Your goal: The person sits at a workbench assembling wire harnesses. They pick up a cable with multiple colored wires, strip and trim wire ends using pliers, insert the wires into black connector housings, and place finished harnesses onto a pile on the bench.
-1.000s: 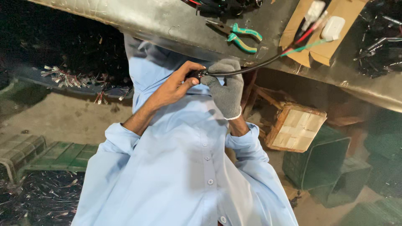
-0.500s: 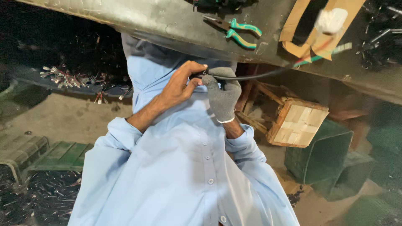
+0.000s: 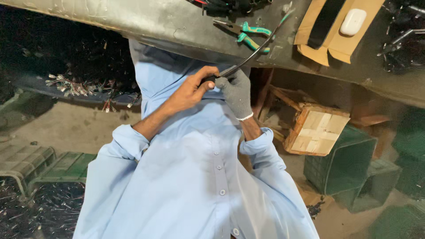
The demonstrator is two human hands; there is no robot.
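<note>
My bare left hand (image 3: 191,90) and my right hand (image 3: 235,92), in a grey knit glove, meet in front of my chest just below the dark worktable edge (image 3: 146,26). Both are closed on a thin black cable (image 3: 252,55). The cable rises from between my hands up and to the right over the table. Its far end (image 3: 285,15) is green. The left thumb and fingers pinch the cable's near end right beside the gloved fingers. My light blue shirt (image 3: 190,177) fills the lower middle.
Green-handled pliers (image 3: 248,33) lie on the table next to the cable. A cardboard tray (image 3: 338,44) holds a white pill-shaped case (image 3: 353,21). Black parts (image 3: 400,44) lie at the far right. Below are a wooden block (image 3: 316,128), green crates (image 3: 345,163) and heaps of wire scraps (image 3: 44,212).
The cable's free end has swung from nearly level, pointing right towards the cardboard tray, to slanting steeply upward over the pliers. Both hands stay together on it.
</note>
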